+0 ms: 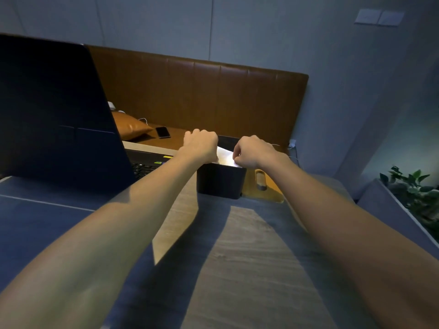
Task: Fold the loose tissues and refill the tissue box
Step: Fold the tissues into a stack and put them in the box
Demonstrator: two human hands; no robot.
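A black open-topped tissue box (219, 181) stands at the far end of the wooden table (249, 257). White tissue (225, 156) shows brightly in its opening. My left hand (202, 144) is over the box's left rim with fingers curled down onto the tissue. My right hand (254, 151) is over the right rim and pinches the tissue's near right edge. Both fingertips are partly hidden behind the knuckles and the box wall.
An open dark laptop (54, 110) stands at the left of the table. A wooden lid with a slot (261, 182) lies right of the box. Behind are a brown bench with a cushion (129, 127) and a phone (163, 132). A plant (413, 188) stands at the right.
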